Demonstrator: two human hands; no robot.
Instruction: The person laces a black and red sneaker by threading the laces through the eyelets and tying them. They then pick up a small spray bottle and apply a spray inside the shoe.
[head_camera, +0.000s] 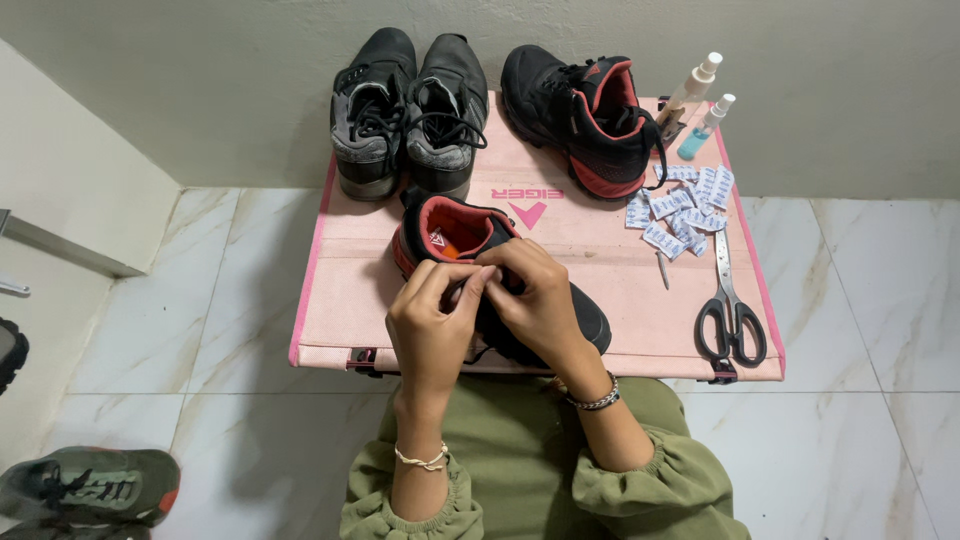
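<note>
Pink fabric-topped folding table on a white marbled tile floor, against a pale wall. At the table's far edge: a pair of worn grey-black lace-up shoes, side by side, and one black shoe with red lining to their right. Near edge, centre: a matching black shoe with red-orange lining, heel away from the person, toe under the hands. Left hand and right hand meet over its tongue area, fingertips pinched together; each grip is closed on something small there, cannot tell what. Right side of the table: black-handled scissors, a heap of small white sachets, two small spray bottles. Green shoe on the floor, lower left.
</note>
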